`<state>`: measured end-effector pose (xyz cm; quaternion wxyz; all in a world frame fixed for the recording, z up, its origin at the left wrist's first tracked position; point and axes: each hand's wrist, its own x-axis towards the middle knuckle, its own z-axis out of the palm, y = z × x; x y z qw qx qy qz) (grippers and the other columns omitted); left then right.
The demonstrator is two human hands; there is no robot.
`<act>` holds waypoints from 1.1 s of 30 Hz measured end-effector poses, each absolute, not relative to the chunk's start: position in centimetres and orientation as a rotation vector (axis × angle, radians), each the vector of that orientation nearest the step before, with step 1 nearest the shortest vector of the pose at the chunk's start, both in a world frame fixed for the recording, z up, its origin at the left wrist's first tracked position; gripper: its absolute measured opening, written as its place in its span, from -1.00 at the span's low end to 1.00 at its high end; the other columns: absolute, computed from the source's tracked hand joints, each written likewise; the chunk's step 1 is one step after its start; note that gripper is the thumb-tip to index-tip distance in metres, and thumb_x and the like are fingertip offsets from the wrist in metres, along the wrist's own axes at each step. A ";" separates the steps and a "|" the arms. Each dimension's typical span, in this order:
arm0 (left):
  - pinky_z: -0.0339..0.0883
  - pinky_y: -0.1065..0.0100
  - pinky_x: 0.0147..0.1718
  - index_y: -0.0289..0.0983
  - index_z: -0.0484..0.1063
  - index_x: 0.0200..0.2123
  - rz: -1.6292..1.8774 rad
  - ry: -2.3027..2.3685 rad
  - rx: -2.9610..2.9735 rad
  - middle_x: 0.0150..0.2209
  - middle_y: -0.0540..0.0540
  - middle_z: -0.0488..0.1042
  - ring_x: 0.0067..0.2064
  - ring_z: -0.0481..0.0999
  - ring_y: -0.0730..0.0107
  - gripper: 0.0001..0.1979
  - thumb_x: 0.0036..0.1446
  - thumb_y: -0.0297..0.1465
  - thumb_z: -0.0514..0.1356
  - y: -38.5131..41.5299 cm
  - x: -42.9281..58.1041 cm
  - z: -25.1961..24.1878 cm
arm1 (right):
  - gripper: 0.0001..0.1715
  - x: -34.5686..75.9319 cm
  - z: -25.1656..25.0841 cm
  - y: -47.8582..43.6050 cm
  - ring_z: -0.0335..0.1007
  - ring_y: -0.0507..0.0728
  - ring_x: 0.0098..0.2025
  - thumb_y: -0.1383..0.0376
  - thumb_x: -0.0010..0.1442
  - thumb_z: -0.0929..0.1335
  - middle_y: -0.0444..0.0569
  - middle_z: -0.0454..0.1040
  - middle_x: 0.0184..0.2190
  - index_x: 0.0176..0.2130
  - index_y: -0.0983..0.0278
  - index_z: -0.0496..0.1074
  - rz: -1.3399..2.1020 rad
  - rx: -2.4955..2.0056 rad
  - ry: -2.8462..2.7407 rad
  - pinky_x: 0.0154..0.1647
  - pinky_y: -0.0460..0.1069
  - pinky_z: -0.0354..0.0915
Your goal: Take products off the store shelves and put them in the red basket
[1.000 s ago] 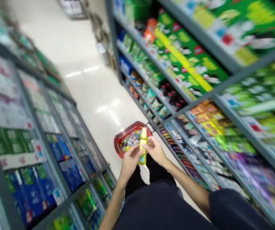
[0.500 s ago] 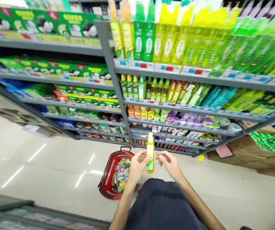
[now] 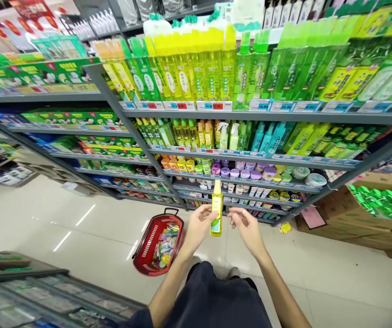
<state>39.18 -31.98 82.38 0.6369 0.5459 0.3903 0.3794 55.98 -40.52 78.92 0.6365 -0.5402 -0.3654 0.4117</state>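
My left hand (image 3: 199, 224) grips a yellow spray bottle (image 3: 216, 210) upright in front of my body, with the thumb across its label. The bottle has a pale cap and a green patch low on the label. Just to the right of it, my right hand (image 3: 245, 224) is raised with curled fingers set apart, holding nothing and not touching the bottle. On the floor to the left stands a red shopping basket (image 3: 144, 255) with many small packaged goods inside.
Grey shelving (image 3: 267, 116) full of green and yellow bottles stands ahead, with jars and tubes on its lower levels. Cardboard boxes (image 3: 346, 232) holding green-capped items stand at the right. Another shelf (image 3: 55, 296) rises at the lower left.
My view has swung to the right and up, bringing more of the bottle shelves into sight. The bottle stays in my left hand, and my right hand remains beside it.
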 end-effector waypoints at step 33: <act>0.33 0.32 -0.30 -0.38 0.72 -0.13 0.967 0.780 1.921 -0.32 -0.17 0.70 -0.43 0.47 0.37 -0.73 0.30 -0.32 0.29 -0.8 46.7 83.6 | -0.65 66.0 94.0 -9.8 0.52 0.22 -0.10 0.14 0.48 0.31 0.17 0.54 -0.06 -0.04 0.35 0.56 -0.246 -1.521 -1.891 0.04 0.17 0.47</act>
